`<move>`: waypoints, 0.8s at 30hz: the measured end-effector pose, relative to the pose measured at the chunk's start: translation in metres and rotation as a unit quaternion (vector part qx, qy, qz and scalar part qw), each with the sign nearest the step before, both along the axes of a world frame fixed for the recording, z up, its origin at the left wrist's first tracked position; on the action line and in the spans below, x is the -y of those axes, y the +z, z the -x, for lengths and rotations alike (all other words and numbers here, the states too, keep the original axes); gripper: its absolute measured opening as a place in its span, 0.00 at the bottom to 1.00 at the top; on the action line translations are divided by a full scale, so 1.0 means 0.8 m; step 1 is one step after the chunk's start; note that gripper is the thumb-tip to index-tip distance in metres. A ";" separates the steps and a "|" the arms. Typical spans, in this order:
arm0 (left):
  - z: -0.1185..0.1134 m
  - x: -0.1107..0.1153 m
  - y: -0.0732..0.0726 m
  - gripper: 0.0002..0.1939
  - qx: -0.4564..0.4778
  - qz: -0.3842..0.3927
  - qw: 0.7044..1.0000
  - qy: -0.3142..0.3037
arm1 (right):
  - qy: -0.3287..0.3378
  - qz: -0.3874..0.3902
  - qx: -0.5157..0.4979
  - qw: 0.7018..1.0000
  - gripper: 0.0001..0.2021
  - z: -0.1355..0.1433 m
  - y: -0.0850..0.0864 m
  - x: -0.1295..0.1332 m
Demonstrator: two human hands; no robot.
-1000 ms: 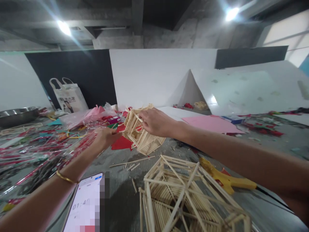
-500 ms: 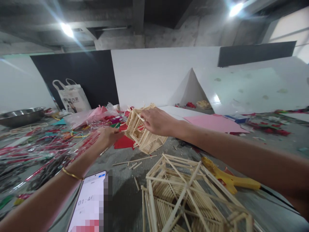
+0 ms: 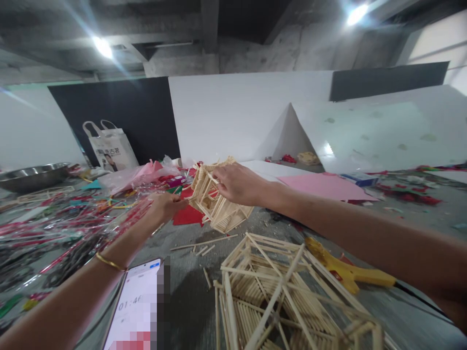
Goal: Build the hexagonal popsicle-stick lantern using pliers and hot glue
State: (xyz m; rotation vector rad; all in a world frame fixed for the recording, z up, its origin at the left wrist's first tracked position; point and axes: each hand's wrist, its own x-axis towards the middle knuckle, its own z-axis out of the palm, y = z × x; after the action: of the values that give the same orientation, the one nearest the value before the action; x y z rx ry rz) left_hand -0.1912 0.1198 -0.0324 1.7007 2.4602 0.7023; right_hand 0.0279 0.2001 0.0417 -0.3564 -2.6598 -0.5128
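My right hand (image 3: 239,183) is closed round the upper right side of a small structure (image 3: 228,216) built from thin wooden sticks, and holds it tilted above the table. At its left edge, the fingers of my left hand (image 3: 166,206) are pinched together. What lies between these fingertips is too small to make out. Nearer to me stands a larger frame of wooden sticks (image 3: 280,282), with crossed sticks over its top and stacked layers inside. Beside it, under my right forearm, lies a yellow hot glue gun (image 3: 346,272) with a black cord.
A phone (image 3: 134,306) showing a timer lies by my left wrist. Loose sticks (image 3: 204,241) and red paper (image 3: 188,215) are in the middle. Plastic-wrapped craft materials (image 3: 91,228) crowd the left, near a metal bowl (image 3: 34,177) and a white bag (image 3: 116,148). Pink paper (image 3: 328,185) lies right.
Both hands and the small stick structure keep almost the same place. The view has shifted very slightly; nothing is visibly taken up or let go.
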 end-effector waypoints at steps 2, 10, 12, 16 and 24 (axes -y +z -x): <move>0.002 -0.001 -0.004 0.18 0.003 -0.010 1.000 0.001 | 0.005 0.000 -0.001 1.000 0.11 -0.001 0.001 0.001; 0.003 -0.003 -0.007 0.18 0.009 -0.024 1.000 0.007 | -0.011 0.007 0.007 1.000 0.11 0.000 0.002 -0.001; 0.002 -0.003 -0.008 0.18 0.007 -0.029 1.000 0.006 | -0.007 0.010 0.006 1.000 0.11 0.000 0.002 0.000; 0.000 0.004 -0.012 0.17 0.025 -0.045 0.999 -0.010 | 0.002 -0.011 -0.034 0.999 0.12 -0.007 0.008 0.005; -0.015 0.051 -0.001 0.17 0.084 -0.036 0.995 0.028 | -0.004 -0.010 -0.105 0.994 0.12 -0.080 0.034 0.023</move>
State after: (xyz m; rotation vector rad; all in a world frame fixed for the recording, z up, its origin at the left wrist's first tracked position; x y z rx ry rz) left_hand -0.1788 0.0792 -0.0335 1.5318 2.4020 0.9102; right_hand 0.0923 0.1818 0.0689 -0.3916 -2.4496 -0.4765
